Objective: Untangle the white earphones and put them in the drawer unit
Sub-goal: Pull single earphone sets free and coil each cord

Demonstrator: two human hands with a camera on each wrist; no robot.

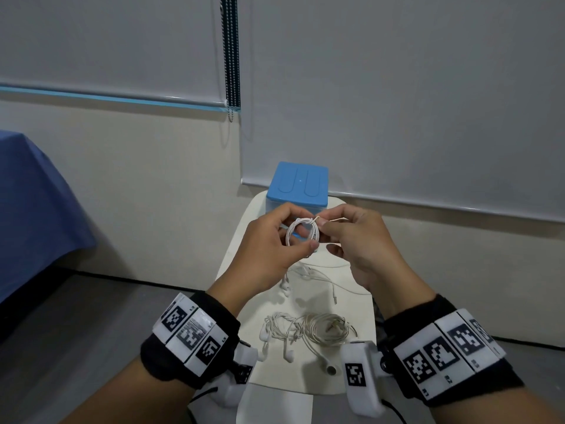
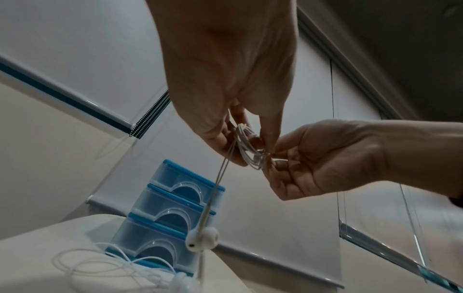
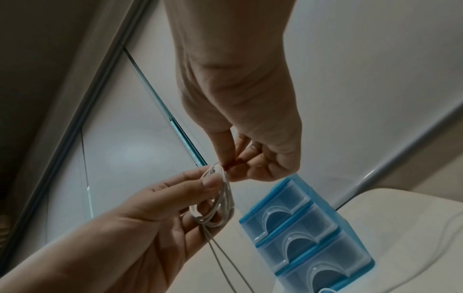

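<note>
A small coil of white earphone cable (image 1: 301,233) is held up in front of the blue drawer unit (image 1: 298,183). My left hand (image 1: 305,229) grips the coil between thumb and fingers. My right hand (image 1: 323,224) pinches the loose end of cable at the top of the coil. In the left wrist view the coil (image 2: 248,147) sits between both hands, and its two earbuds (image 2: 202,238) dangle on thin leads below. The right wrist view shows the coil (image 3: 216,198), with the drawer unit (image 3: 303,228) behind it, its three drawers closed.
The small white table (image 1: 360,304) carries a tangled bundle of white earphones (image 1: 308,330) near me and a looser pair (image 1: 308,276) in the middle. A blue-covered surface (image 1: 33,209) is at the left. Roller blinds and a bead chain (image 1: 230,56) hang behind.
</note>
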